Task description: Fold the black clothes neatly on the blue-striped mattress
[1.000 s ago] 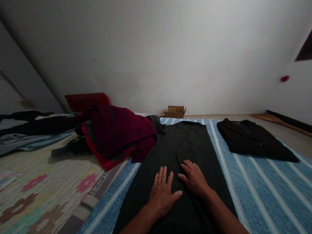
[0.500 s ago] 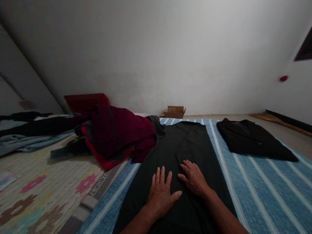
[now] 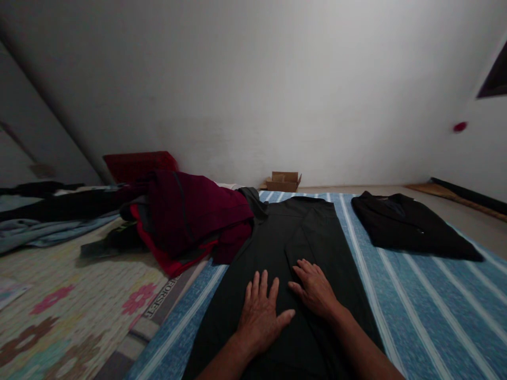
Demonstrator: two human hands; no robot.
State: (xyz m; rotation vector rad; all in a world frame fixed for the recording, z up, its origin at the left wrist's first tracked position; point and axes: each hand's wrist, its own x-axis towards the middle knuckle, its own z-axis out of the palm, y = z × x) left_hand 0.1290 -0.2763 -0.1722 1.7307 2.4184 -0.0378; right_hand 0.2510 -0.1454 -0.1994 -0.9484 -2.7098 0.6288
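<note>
A dark grey-green collared garment (image 3: 269, 245), a shirt or jacket, lies spread out with its collar toward the wall. Its right sleeve is folded in over the body; the left side reaches toward a maroon pile. Flat on the lower middle of the cloth rests my left hand (image 3: 259, 316), fingers spread and thumb pointing right. My right hand (image 3: 315, 287) lies open on the folded sleeve, a little farther up. Neither hand grips anything. The garment's near end runs out of view below my forearms.
Maroon and red clothes (image 3: 198, 211) are heaped at the left, beside more dark and light-blue clothes (image 3: 59, 211). A folded black garment (image 3: 412, 224) lies on the blue striped sheet (image 3: 428, 295) at right. An opened cardboard box (image 3: 283, 182) stands by the wall.
</note>
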